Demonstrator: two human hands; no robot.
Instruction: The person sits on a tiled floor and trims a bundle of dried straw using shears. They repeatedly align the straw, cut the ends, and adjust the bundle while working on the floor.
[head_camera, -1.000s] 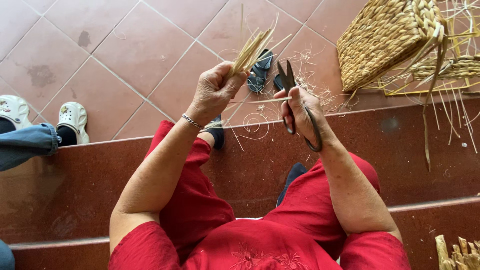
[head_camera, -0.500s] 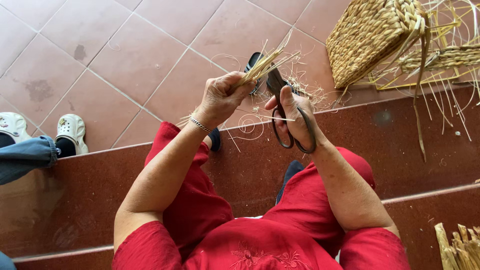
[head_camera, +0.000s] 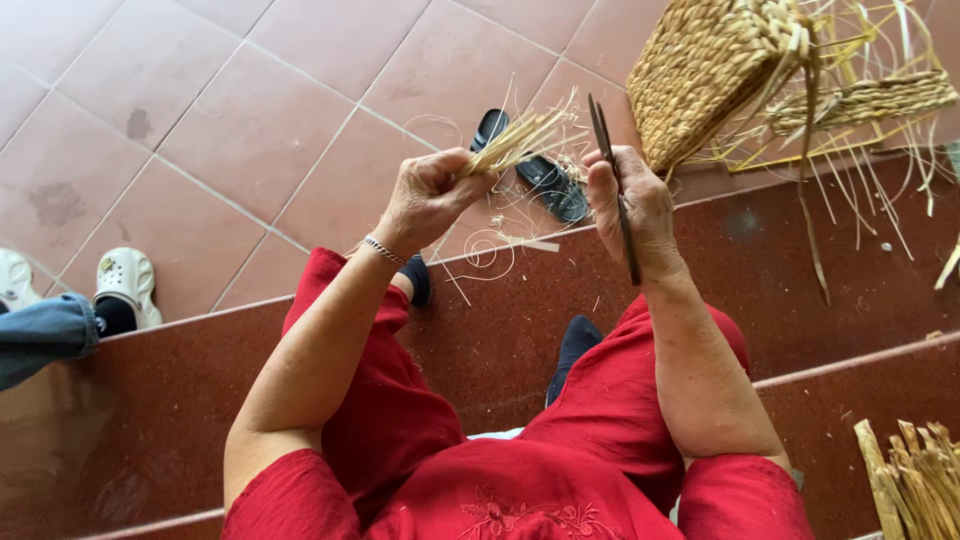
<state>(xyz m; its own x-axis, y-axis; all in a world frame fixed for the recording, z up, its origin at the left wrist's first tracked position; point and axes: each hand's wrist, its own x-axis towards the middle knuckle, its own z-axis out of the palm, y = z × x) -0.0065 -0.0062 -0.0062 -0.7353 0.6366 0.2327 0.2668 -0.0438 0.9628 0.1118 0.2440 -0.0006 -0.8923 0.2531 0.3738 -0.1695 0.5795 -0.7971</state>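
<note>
1. The left hand (head_camera: 425, 200) is clenched around a small bundle of straw (head_camera: 515, 140), whose loose ends fan up and to the right, past the fist.
2. The right hand (head_camera: 640, 205) is closed on the handles of a pair of dark scissors (head_camera: 610, 170); the blades point up and look shut or nearly so, just beside the straw tips without touching them.
3. As I judge it, the thin stalks could slip out of the fist if the hold loosens, since many ends already splay apart.
4. The blade tips stand close to the left fingers, so a careless snip could nick them.
5. Loose strands and a curled shaving lie on the dark red step (head_camera: 800, 260) between the knees; more cuttings could scatter there.
6. Beyond, on the tiled floor (head_camera: 250, 120), a black sandal (head_camera: 540, 175) lies under the hands.
7. Farthest off, a woven basket (head_camera: 720, 70) with unfinished, trailing straws rests at the upper right, well apart from the scissors.
</note>
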